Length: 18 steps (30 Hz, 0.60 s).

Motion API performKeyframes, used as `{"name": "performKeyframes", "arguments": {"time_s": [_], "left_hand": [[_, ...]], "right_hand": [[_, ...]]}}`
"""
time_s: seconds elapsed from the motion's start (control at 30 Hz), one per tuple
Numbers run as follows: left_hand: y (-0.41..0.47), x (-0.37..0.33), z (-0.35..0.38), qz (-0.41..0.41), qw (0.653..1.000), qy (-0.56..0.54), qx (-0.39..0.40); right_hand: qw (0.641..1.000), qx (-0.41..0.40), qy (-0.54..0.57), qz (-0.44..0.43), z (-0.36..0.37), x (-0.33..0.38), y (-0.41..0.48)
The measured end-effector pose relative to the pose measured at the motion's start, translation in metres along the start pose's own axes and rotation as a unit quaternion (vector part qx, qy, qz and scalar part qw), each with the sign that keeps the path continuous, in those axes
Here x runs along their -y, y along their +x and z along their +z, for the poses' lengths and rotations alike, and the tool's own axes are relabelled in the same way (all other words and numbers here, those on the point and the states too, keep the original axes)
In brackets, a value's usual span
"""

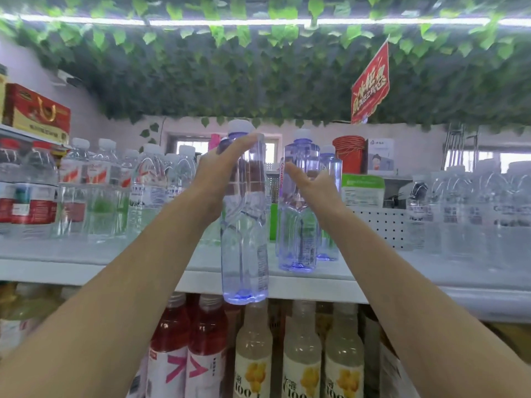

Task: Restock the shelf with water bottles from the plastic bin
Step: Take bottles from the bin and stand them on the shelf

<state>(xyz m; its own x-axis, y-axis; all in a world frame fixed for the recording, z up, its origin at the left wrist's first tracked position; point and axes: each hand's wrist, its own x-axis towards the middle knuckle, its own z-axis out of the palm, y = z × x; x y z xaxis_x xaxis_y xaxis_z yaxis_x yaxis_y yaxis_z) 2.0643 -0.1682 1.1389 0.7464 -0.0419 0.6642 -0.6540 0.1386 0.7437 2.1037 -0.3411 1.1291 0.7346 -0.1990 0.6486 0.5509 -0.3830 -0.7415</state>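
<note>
My left hand (221, 170) grips the upper part of a tall clear bluish water bottle (244, 225) with a white cap, held upright with its base hanging just in front of the white shelf's front edge (316, 282). My right hand (310, 185) is open, fingers spread, touching the side of another bluish water bottle (298, 214) standing on the shelf just right of the held one. A third bottle of the same kind (330, 202) stands behind it. The plastic bin is out of sight.
Rows of clear water bottles (115, 191) fill the shelf's left side and more bottles (474, 214) the right. Red and pale drink bottles (253, 349) stand on the shelf below. A perforated white panel (379, 225) and green-labelled box (363, 188) sit behind. Leafy vines hang overhead.
</note>
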Motion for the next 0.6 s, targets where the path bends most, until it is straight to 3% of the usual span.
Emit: {"name": "performKeyframes", "arguments": {"time_s": [0.2, 0.43, 0.6], "left_hand": [[-0.001, -0.002, 0.004, 0.002, 1.0, 0.005, -0.015], [-0.01, -0.005, 0.007, -0.003, 1.0, -0.004, -0.009], [-0.018, -0.008, 0.007, 0.006, 1.0, -0.01, 0.006]], "right_hand": [[0.995, 0.082, 0.043, 0.038, -0.005, -0.023, -0.009], [0.961, 0.213, 0.152, 0.09, -0.029, -0.026, -0.022], [0.962, 0.205, 0.158, 0.088, -0.032, -0.035, -0.028]]}}
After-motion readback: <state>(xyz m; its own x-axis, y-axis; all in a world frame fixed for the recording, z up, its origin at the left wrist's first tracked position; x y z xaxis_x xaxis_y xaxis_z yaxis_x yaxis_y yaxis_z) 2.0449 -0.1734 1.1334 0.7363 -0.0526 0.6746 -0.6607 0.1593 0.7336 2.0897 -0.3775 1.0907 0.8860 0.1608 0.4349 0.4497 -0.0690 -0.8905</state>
